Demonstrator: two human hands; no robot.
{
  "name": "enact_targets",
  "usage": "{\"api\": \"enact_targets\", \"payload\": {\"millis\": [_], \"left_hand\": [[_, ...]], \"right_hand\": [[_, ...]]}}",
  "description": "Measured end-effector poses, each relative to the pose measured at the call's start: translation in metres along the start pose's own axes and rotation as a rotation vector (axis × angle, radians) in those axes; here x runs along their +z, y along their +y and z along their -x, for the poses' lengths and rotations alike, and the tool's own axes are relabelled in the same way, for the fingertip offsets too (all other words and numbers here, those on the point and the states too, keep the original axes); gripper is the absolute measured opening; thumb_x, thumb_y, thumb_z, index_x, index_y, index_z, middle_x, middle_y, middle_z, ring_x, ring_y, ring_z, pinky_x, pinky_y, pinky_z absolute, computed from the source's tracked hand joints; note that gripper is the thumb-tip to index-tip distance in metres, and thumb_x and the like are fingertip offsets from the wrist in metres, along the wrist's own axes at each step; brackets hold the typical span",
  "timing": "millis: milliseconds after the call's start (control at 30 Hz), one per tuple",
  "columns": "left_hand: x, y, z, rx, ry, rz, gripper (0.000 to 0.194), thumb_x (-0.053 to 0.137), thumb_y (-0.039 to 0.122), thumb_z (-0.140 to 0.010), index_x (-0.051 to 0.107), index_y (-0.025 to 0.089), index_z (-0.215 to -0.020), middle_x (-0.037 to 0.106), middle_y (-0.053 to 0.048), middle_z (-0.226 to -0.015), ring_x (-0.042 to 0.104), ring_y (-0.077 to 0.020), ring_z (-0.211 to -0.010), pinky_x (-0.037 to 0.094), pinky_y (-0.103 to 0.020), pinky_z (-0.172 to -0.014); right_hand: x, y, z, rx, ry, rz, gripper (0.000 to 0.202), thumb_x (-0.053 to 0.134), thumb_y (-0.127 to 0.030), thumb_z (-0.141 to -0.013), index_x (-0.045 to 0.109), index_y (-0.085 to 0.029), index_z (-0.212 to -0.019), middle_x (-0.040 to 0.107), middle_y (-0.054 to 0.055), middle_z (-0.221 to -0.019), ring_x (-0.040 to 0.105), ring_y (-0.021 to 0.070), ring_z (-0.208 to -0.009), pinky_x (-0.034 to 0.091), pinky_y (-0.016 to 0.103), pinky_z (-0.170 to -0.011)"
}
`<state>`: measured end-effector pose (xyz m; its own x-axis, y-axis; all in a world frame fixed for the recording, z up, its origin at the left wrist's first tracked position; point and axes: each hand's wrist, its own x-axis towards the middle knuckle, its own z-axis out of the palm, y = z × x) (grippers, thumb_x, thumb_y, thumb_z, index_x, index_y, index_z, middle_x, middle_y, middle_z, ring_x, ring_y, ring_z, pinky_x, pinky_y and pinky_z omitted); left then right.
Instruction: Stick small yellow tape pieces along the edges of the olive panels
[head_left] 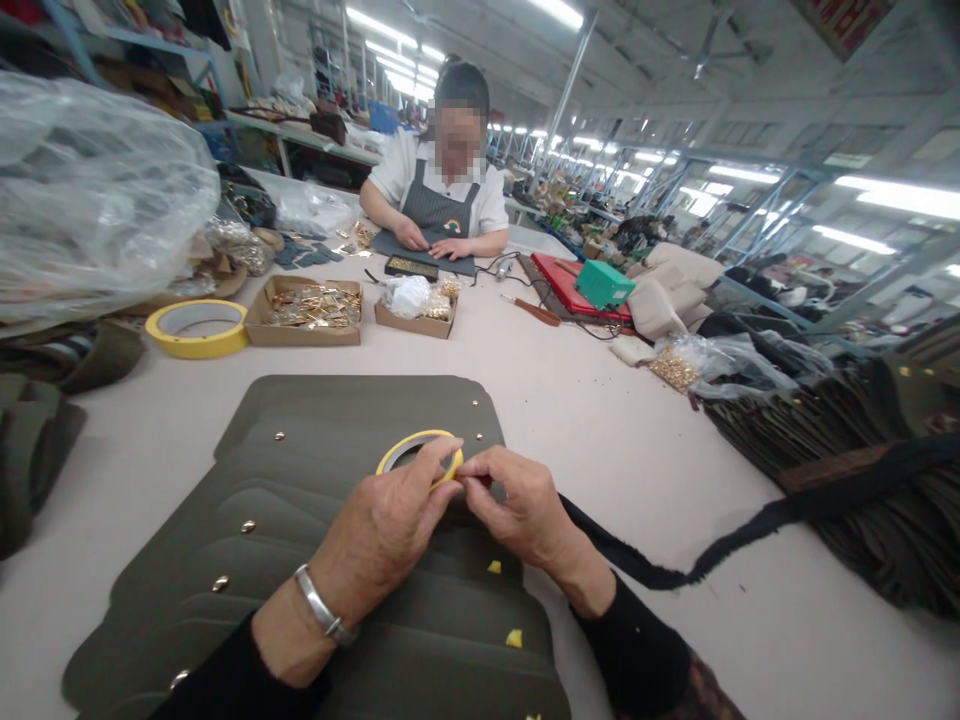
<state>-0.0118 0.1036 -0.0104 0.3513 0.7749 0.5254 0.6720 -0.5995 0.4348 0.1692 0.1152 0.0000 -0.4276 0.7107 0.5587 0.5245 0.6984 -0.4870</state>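
1 big pale table holds it all. 1 person in a striped apron works at the far side. 1 huge clear plastic bag bulges on the left. 1 heap of dark pieces sits on the right, too many to count. Many flat green pieces overlap in front, and I cannot tell how many. 1 long black strip lies between the heap and the right hand. 2 open boxes, 1 with gold metal bits and 1 with a white bag, stand past the green pieces. 2 yellow rolls show. The bigger roll lies beside the left box. The smaller roll is in the left hand, pinched by thumb and fingers, over the green pieces. The right thumb and finger press together at its right edge; what they pinch is too small to tell. Both arms hide part of the green. 3 yellow scraps and 6 shiny studs show on it.
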Motion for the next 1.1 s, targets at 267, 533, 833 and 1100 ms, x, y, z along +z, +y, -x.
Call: {"api": "enact_targets", "payload": {"millis": [267, 533, 833, 1100], "left_hand": [[-0.001, 0.002, 0.002, -0.027, -0.142, -0.032, 0.018, 0.041, 0.022, -0.096, 0.058, 0.021, -0.104, 0.068, -0.004, -0.094, 0.065, -0.0173, -0.085, 0.051, -0.029, -0.075], [-0.006, 0.010, -0.003, 0.026, 0.038, -0.148, 0.023, 0.040, 0.021, -0.096, 0.060, 0.019, -0.084, 0.058, -0.001, -0.071, 0.057, -0.0163, -0.064, 0.044, -0.029, -0.060], [-0.003, 0.008, 0.002, -0.138, -0.234, -0.280, 0.015, 0.045, 0.019, -0.094, 0.060, 0.021, -0.092, 0.063, -0.003, -0.086, 0.059, -0.0210, -0.083, 0.046, -0.032, -0.068], [-0.001, 0.008, -0.001, -0.219, -0.442, -0.339, 0.018, 0.040, 0.020, -0.096, 0.058, 0.021, -0.093, 0.062, -0.005, -0.092, 0.056, -0.0237, -0.088, 0.047, -0.035, -0.070]], "right_hand": [[0.008, -0.001, 0.005, -0.054, 0.054, 0.167, 0.016, 0.047, -0.009, -0.085, 0.061, -0.017, -0.079, 0.059, 0.003, -0.067, 0.055, 0.0144, -0.062, 0.044, 0.026, -0.060], [0.013, -0.017, -0.006, 0.563, 0.077, -0.296, 0.011, 0.056, -0.020, -0.078, 0.063, -0.016, -0.071, 0.060, -0.002, -0.057, 0.057, 0.0107, -0.048, 0.044, 0.020, -0.047], [0.005, 0.055, -0.015, 0.870, 0.012, -0.422, 0.022, 0.063, -0.034, -0.075, 0.067, -0.012, -0.076, 0.061, -0.002, -0.057, 0.055, 0.0079, -0.043, 0.044, 0.018, -0.043], [0.010, 0.057, -0.026, 0.778, -0.115, -0.063, 0.017, 0.056, -0.026, -0.078, 0.067, -0.016, -0.070, 0.062, -0.001, -0.055, 0.058, 0.0107, -0.046, 0.044, 0.019, -0.047]]}}
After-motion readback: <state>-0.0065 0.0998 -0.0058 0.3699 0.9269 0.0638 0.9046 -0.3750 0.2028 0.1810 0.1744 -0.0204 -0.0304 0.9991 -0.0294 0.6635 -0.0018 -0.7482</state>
